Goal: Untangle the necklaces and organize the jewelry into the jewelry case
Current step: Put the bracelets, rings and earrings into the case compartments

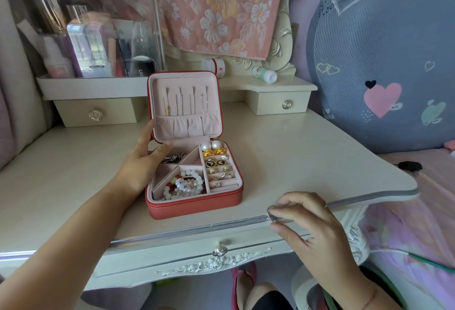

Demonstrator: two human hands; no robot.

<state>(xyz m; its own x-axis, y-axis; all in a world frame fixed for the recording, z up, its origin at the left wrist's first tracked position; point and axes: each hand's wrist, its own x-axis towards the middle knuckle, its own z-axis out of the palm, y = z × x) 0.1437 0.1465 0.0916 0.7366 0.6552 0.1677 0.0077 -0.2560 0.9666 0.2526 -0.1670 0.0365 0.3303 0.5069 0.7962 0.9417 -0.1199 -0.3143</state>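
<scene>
Right hand (310,232) with ring (271,213); "LA" jar (142,70)

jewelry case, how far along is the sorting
Done: chains hang in the lid; bracelets, earrings and rings lie sorted below. In hand: the right hand pinches a ring at the table edge, the left hand touches the case. Left: that ring.

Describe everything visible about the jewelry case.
The case is square, coral-red outside with a zip, pale pink plush inside. It stands open on the table, lid upright. Necklaces hang in the lid above a gathered pocket. The base's compartments hold bead bracelets, earrings and rings. The left hand touches its left side near the hinge.
</scene>
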